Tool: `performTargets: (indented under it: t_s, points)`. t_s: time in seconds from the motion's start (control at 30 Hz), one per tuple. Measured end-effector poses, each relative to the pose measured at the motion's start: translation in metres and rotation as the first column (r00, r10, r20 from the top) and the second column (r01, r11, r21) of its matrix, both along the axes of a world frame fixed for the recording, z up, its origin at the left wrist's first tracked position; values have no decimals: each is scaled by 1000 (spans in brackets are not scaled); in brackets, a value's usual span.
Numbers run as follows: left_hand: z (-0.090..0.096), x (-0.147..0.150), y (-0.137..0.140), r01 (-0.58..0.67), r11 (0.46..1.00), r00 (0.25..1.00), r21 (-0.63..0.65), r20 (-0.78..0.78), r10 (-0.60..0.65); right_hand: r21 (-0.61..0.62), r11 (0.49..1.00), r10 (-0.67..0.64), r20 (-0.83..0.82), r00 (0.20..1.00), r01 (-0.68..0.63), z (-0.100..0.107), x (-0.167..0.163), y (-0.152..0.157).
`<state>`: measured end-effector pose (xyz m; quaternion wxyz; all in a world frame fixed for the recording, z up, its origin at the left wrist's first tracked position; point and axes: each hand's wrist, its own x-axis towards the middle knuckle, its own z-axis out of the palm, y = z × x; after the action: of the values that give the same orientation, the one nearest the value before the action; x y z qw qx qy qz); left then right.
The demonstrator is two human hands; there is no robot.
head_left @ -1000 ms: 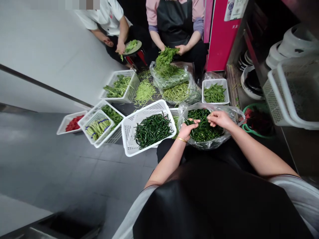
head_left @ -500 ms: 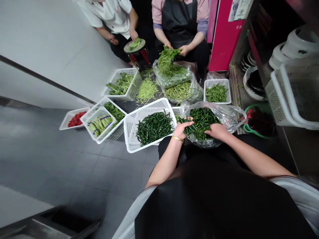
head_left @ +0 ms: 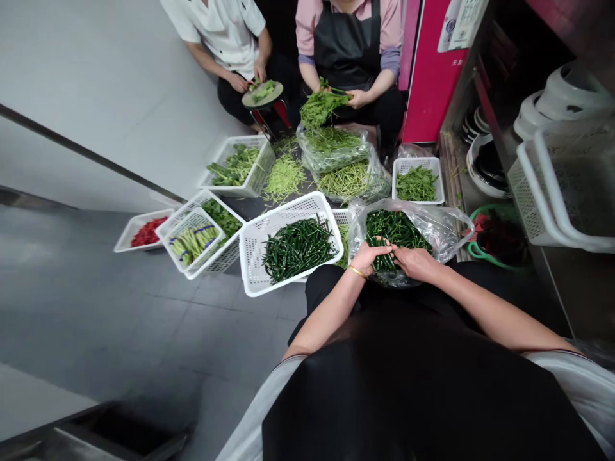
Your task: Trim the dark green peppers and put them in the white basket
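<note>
Over the near edge of a clear plastic bag (head_left: 435,224) of green chillies (head_left: 396,229), the left hand (head_left: 368,257) and right hand (head_left: 416,262) met, their fingers pinching one chilli (head_left: 387,260) between them. Beside the bag stood a white basket (head_left: 262,240) of more chillies, and two seated people across the floor sorted leafy greens (head_left: 319,105).
</note>
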<state>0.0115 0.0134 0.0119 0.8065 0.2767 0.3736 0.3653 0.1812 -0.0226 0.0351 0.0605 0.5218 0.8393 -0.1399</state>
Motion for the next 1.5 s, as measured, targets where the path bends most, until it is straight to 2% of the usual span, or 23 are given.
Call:
performTargets:
  t_s: [0.13,0.2,0.23,0.27,0.33,0.4,0.43,0.57,0.63,0.7,0.77,0.83,0.87,0.9,0.97,1.03,1.07,1.13,1.2,1.27,1.33,1.43,1.5]
  points:
    - [6,-8,7,8,998,999,-70,50,-4,50,981,196,-246,949,-190,8,7,-3]
    - [8,-18,9,-23,995,998,-93,49,28,-14,963,244,-382,891,-270,11,12,-3]
    - [9,-23,10,-42,995,998,-89,44,46,-71,957,232,-392,890,-280,11,15,-2]
    - [10,-29,11,-56,996,998,-76,38,59,-132,960,191,-343,920,-249,10,17,1]
    - [12,-39,11,-58,998,998,-30,38,59,-169,983,49,-111,993,-67,3,17,8]
    - [13,-46,12,-41,999,998,20,49,40,-71,994,-77,67,995,82,-9,12,17]
    - [14,-48,12,-36,999,998,40,53,34,-21,996,-87,87,992,89,-16,7,22]
    - [12,-50,10,-56,996,998,66,43,53,-11,999,46,-22,999,-47,-37,-14,41]
    - [9,-49,10,-58,997,998,48,37,56,4,999,-45,-158,986,47,-40,-11,52]
    - [6,-47,11,-61,997,997,36,40,60,-26,974,-216,-396,893,224,-37,1,62]
    - [4,-40,13,-65,997,997,41,31,64,-177,920,-383,-603,700,350,-30,15,67]
    - [3,-27,15,-39,998,999,51,6,39,-324,878,-474,-680,559,351,-21,22,63]
    - [3,-20,16,-10,998,1000,56,-11,10,-332,880,-472,-689,551,339,-16,21,59]
    - [3,-12,16,19,998,1000,59,-24,-17,-281,902,-428,-684,591,328,-11,19,52]
    - [3,3,13,51,997,998,55,-41,-49,-45,951,-273,-589,761,306,-3,10,37]
    - [1,12,8,41,998,998,39,-51,-39,191,954,-148,-375,915,232,2,0,23]
    - [0,14,5,32,999,998,27,-60,-30,249,949,-124,-267,956,192,3,-3,18]
    - [-3,13,0,23,1000,996,0,-87,-23,231,958,-136,-147,980,168,4,-2,14]
    - [-4,7,-4,34,999,995,-33,-90,-36,112,971,-195,-142,970,212,0,9,19]
    - [-3,-2,-5,43,996,997,-72,-59,-47,10,956,-289,-115,951,292,-7,24,29]
    - [-1,-9,-3,35,994,999,-105,-24,-37,-20,934,-358,4,934,358,-17,38,41]
    - [2,-14,0,2,992,1000,-128,-19,-4,-25,937,-338,188,922,348,-36,43,53]
    - [3,-13,0,-6,992,1000,-127,-26,2,-28,954,-283,235,930,297,-48,40,57]
